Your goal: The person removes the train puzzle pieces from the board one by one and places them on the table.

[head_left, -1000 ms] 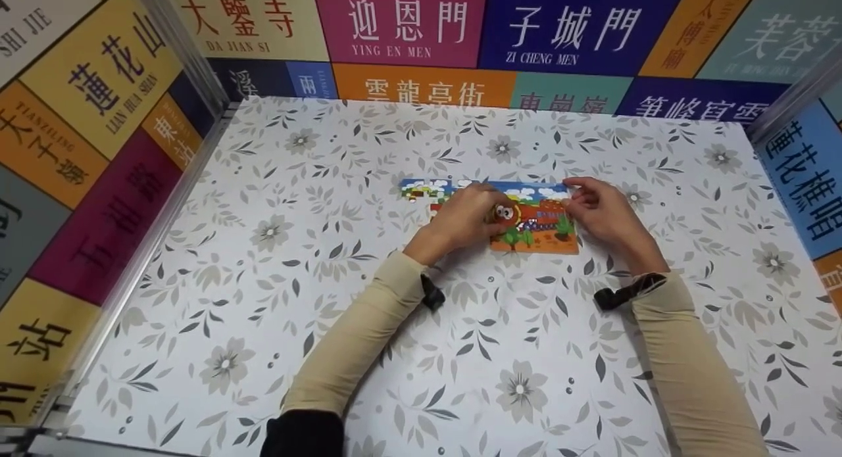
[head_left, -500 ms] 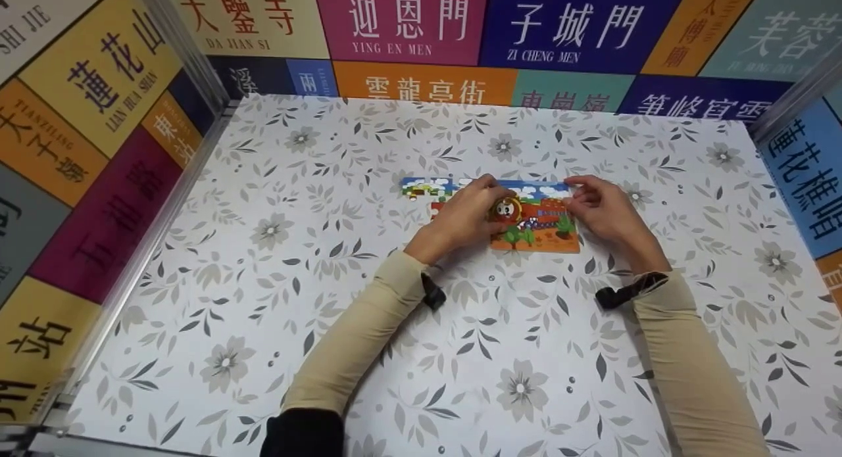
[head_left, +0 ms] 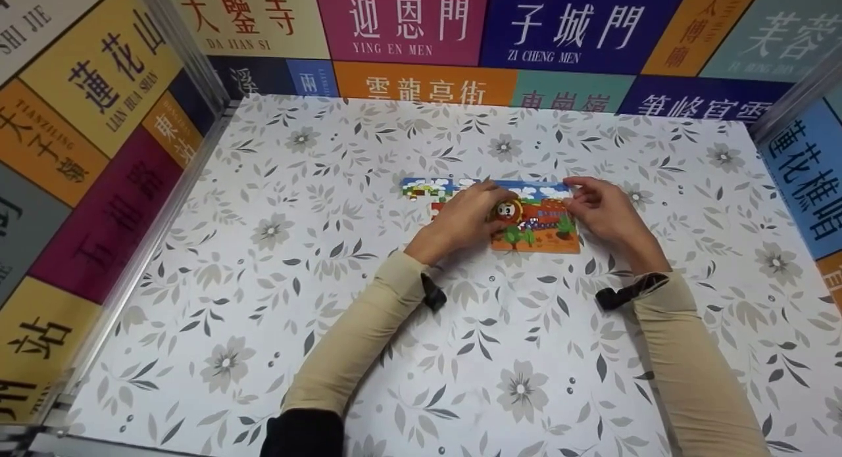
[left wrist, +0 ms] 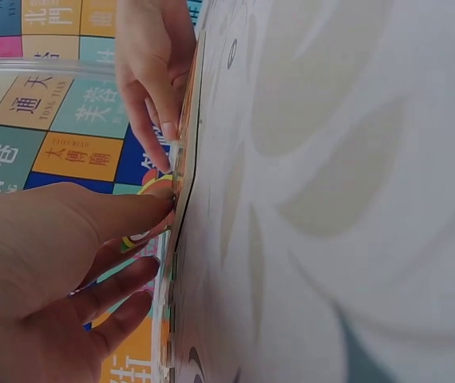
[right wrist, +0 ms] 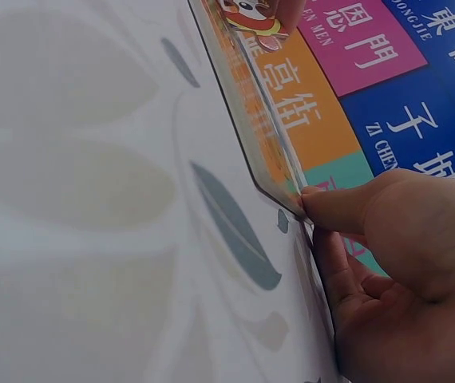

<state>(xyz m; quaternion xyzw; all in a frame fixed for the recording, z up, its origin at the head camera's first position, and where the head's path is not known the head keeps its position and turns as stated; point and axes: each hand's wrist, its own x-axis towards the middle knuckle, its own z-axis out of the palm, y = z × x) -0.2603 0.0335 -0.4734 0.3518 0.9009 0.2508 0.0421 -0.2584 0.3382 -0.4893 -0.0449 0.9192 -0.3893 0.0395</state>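
Misalignment seemed the likeliest trouble: the round face piece (head_left: 505,210), which the left hand (head_left: 460,214) pinched tightly over the board's middle, might catch askew if the picture board (head_left: 546,232) slid on the table (head_left: 473,352). The right hand (head_left: 602,207) gripped the board's right edge, barely parted. Left fingers hid the board's left-middle; whether the piece was seated could not be told.

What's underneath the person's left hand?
A colourful picture board shows on both sides of the left hand, with printed orange ground at right. The hand pinches a cartoon-faced piece. Whatever lies directly beneath is covered.
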